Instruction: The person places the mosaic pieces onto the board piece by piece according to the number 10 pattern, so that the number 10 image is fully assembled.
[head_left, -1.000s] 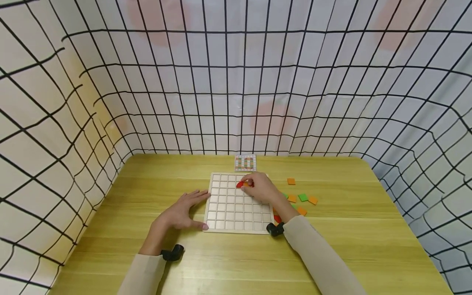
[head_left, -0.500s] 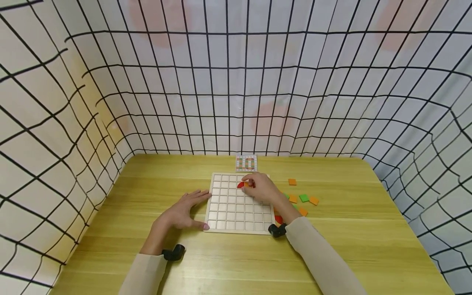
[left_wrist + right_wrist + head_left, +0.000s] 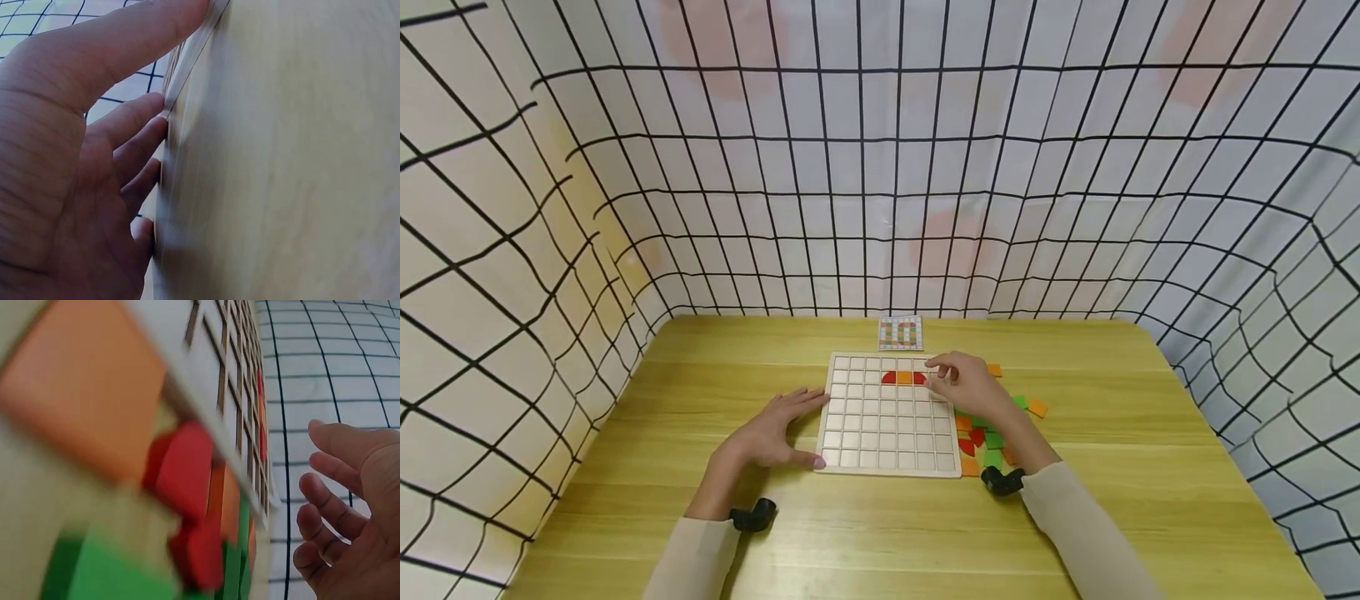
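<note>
A pale wooden grid board [image 3: 865, 417] lies mid-table in the head view. In one of its upper rows, an orange square tile [image 3: 904, 377] sits between a rounded red tile [image 3: 889, 377] and another red tile [image 3: 919, 378]. My left hand [image 3: 771, 433] rests spread along the board's left side, thumb and fingertips at its edge. The left wrist view has this hand [image 3: 69, 187] against the board's rim [image 3: 199, 50]. Over the upper right of the board is my right hand [image 3: 973, 387], fingers loosely bent. In the right wrist view, the right hand [image 3: 350, 506] holds nothing.
Loose tiles lie along the board's right side, among them a green tile [image 3: 992, 457], a red tile [image 3: 967, 447] and an orange tile [image 3: 970, 467]. A small patterned card [image 3: 900, 333] lies behind the board. Black grid netting [image 3: 880, 192] stands around the table.
My right hand has let go of the tiles in the upper row and moved right, uncovering the orange tile and the second red one. The left hand has stayed put.
</note>
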Motion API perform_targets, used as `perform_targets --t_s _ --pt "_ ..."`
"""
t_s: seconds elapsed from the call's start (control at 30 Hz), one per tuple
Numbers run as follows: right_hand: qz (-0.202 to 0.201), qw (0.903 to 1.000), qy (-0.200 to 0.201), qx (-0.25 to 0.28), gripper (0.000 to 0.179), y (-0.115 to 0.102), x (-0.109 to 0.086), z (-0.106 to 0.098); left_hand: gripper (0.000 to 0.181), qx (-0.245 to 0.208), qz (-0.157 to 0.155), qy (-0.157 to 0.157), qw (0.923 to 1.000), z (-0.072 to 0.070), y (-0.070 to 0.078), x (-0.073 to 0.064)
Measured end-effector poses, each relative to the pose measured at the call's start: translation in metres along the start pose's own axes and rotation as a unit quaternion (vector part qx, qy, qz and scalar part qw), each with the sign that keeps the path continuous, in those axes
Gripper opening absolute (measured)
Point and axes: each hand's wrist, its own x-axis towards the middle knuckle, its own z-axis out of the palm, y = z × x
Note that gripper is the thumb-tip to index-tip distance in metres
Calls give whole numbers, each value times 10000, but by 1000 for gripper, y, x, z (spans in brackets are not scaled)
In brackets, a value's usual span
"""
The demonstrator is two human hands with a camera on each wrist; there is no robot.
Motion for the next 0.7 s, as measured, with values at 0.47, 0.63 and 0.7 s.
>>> perform_targets --t_s 0.47,0.63,0.7 --pt "171 9969 431 -630 38 39 -45 -42 106 -6 161 99 9998 2 -1 0" --pt "59 9953 439 -866 40 58 -59 -52 106 -33 123 83 9999 2 0 -1" --pt "27 9946 422 -944 41 66 -64 -56 106 -32 121 95 9999 3 0 0"
